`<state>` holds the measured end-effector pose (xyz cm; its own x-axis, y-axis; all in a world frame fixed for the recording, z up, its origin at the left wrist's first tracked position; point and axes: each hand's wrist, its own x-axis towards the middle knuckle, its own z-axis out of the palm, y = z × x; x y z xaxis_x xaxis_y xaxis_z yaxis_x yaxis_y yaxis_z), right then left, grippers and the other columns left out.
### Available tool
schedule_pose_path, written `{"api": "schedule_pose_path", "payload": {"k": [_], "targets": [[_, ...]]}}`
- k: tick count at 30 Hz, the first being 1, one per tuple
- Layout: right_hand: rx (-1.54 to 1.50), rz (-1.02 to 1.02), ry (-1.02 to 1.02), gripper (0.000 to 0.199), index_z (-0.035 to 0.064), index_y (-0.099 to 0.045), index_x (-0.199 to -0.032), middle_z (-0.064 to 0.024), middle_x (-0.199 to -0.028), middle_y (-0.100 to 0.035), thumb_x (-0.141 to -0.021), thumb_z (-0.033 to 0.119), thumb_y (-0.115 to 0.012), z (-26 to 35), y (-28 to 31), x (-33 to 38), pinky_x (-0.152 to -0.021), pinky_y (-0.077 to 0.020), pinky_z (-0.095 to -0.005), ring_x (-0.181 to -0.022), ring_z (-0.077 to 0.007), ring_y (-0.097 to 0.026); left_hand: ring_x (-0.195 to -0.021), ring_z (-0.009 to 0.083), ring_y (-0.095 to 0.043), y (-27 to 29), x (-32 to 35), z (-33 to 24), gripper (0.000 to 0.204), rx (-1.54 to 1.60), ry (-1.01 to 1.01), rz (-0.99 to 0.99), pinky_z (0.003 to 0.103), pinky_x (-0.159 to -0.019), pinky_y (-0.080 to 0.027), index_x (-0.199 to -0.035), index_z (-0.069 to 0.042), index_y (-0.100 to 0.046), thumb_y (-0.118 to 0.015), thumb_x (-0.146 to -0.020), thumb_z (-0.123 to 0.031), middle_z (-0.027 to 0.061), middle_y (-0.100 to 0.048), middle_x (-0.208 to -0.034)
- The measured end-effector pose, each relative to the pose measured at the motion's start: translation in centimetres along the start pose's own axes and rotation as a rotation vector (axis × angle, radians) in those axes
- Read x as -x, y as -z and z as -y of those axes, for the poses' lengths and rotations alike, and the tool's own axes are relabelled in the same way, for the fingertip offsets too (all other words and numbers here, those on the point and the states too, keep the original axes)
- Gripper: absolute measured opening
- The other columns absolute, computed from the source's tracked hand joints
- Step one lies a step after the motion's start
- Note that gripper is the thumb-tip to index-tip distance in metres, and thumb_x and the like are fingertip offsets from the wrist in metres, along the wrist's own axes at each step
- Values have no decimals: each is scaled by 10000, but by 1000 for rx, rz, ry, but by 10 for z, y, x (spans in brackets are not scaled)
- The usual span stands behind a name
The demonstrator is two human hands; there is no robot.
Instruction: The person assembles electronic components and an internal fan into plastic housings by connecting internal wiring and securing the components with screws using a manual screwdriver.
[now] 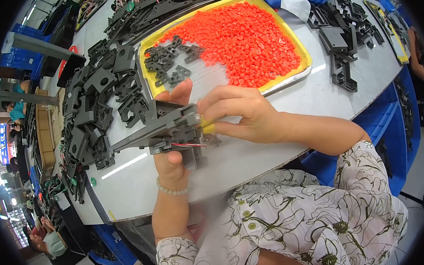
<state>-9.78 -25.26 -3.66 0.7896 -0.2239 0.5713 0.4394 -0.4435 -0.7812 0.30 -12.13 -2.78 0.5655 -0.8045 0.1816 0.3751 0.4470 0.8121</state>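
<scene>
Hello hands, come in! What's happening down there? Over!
Left hand grips grey plastic assembly. Right hand presses yellow piece into it. Yellow tray of orange caps behind, nothing blocking.

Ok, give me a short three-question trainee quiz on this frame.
1. True or false: the left hand holds the grey part.
2. What fills most of the yellow tray? A) orange caps B) screws C) cables
3. What colour is the small piece pinched by the right hand?

Key: 1 true; 2 A, the orange caps; 3 yellow.
</scene>
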Motion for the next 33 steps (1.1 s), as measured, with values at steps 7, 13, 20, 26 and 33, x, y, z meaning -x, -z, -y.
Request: {"api": "schedule_pose_path", "payload": {"k": [7, 13, 20, 26, 33], "targets": [[-20, -22, -134, 245, 9, -606, -894, -90, -918, -609, -662, -51, -659, 5, 1, -2, -692, -501, -286, -836, -201, -603, -1307, 293, -240, 3, 0, -1, 962, 5, 9, 40, 425, -1063, -246, -1307, -124, -331, -831, -533, -400, 147, -355, -1339], [-6, -8, -80, 275, 8, -587, -938, -88, -820, -587, -674, 6, -664, 3, 6, -2, -667, -494, -305, -728, -202, -604, -1304, 302, -248, -2, 0, -3, 1008, 9, 28, -4, 427, -1064, -253, -1299, -123, -327, -853, -484, -401, 151, -366, -1327], [-20, 8, -132, 234, 4, -621, -876, -90, -757, -610, -650, -26, -675, 4, 6, 0, -599, -474, -283, -667, -206, -599, -1299, 325, -252, -1, 2, -4, 1027, -88, 22, -40, 432, -1055, -270, -1284, -103, -332, -851, -462, -436, 174, -380, -1304], [81, 73, -132, 180, 15, -636, -860, -100, -765, -608, -690, 66, -669, 11, 10, -5, -628, -484, -328, -696, -250, -601, -1287, 353, -260, 2, 3, -2, 1027, -196, -38, 40, 418, -1047, -282, -1255, -45, -333, -841, -466, -462, 195, -402, -1276], [177, 155, -117, 170, 8, -614, -861, -113, -799, -610, -704, 70, -639, 20, 19, -8, -648, -481, -370, -731, -291, -596, -1270, 358, -290, -1, 1, -2, 1012, -211, 8, 32, 418, -1038, -302, -1247, -38, -339, -835, -478, -469, 204, -408, -1259]]}}
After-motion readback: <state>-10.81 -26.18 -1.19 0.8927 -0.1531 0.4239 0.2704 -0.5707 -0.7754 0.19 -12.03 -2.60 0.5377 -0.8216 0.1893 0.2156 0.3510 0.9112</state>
